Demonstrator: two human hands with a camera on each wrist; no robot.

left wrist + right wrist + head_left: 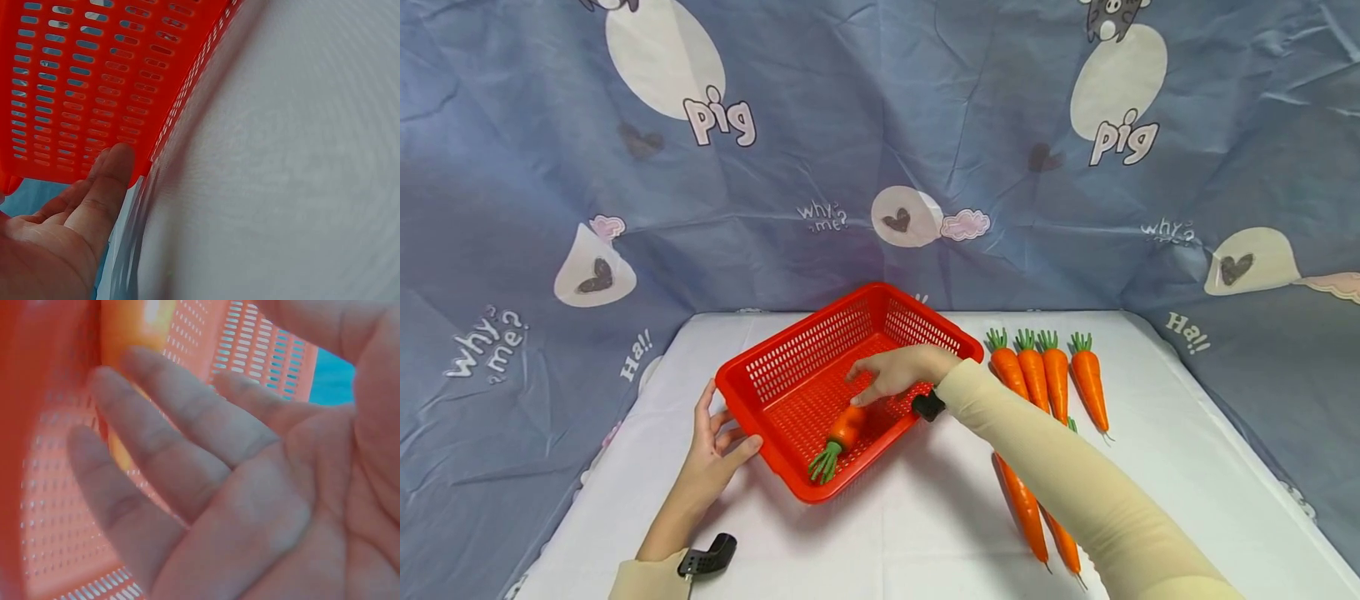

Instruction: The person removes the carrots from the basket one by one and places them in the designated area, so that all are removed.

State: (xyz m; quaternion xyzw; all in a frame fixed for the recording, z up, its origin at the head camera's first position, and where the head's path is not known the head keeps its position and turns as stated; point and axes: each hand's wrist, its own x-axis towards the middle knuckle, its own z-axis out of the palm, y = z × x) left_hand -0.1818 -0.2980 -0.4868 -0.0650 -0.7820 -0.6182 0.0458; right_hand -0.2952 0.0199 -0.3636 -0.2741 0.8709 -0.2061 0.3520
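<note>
A red plastic basket point(797, 333) with slotted walls stands at an angle on the white table. My left hand point(709, 446) holds its left end, the thumb over the rim; the left wrist view shows the fingers point(103, 194) against the outer wall. One orange carrot point(847, 427) with a green top lies inside, close to the near wall. Over the basket's inside, my right hand point(898, 372) is just above that carrot. In the right wrist view its fingers point(181, 419) are spread, and part of the carrot point(134, 325) shows behind them.
Several carrots lie right of the basket: a row at the back with a carrot point(1090, 383) at its right end, and others nearer, such as a carrot point(1022, 508). The right sleeve point(1060, 475) partly covers them. A patterned blue cloth point(880, 125) hangs behind the table.
</note>
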